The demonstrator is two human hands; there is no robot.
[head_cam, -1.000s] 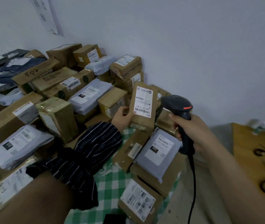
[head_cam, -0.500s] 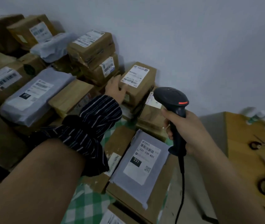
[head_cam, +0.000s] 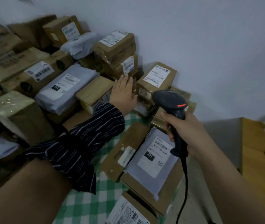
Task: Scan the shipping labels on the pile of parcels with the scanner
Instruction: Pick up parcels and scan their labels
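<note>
A pile of brown cardboard parcels and grey mailer bags covers the table against the white wall. My right hand [head_cam: 183, 131] grips the handle of a black corded scanner [head_cam: 171, 101], whose head points down toward the parcels. My left hand [head_cam: 123, 92] hovers with straight fingers, holding nothing, just left of a small brown box with a white label [head_cam: 157, 76] lying face up by the wall. A stack of two taped boxes [head_cam: 115, 50] stands behind the left hand. A grey mailer marked 231 [head_cam: 151, 157] lies on a flat box below the scanner.
A green-checked cloth [head_cam: 86, 201] covers the table under the parcels. At the right stands a wooden surface [head_cam: 257, 152] with scissors on it. The scanner's cable [head_cam: 184, 183] hangs down past the table's right edge. More labelled boxes and mailers fill the left side.
My left hand held the small labelled box upright before the scanner, then laid it flat by the wall and let go. The hand now hovers just left of it. The view shifted.
</note>
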